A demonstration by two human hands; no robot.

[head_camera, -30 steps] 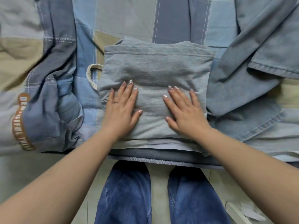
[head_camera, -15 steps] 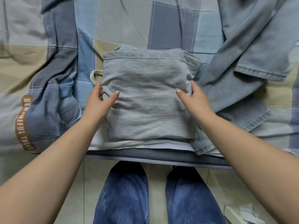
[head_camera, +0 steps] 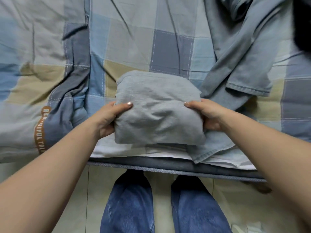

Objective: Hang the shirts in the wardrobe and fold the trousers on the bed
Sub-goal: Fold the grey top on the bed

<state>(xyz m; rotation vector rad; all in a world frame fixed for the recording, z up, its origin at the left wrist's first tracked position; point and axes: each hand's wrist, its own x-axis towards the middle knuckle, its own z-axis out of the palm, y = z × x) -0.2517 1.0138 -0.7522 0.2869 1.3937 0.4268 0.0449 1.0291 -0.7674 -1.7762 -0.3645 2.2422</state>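
The folded grey trousers (head_camera: 158, 108) form a thick bundle near the bed's front edge. My left hand (head_camera: 107, 118) grips the bundle's left side, thumb on top and fingers underneath. My right hand (head_camera: 207, 115) grips its right side the same way. The bundle bulges upward between the two hands and looks lifted off the checked bed cover (head_camera: 134, 47). A blue-grey denim garment (head_camera: 239, 64) lies spread on the bed to the right, its hem reaching under the bundle's right corner.
A rumpled quilt (head_camera: 50, 115) with brown lettering lies bunched at the left. The mattress edge (head_camera: 168, 167) runs across below the bundle. My legs in blue jeans (head_camera: 159, 207) stand on pale floor tiles. Something dark (head_camera: 303, 22) sits at the upper right corner.
My hands went from pressing flat on the trousers to their sides, then closed on them. The bundle has been squeezed narrower and raised from the bed.
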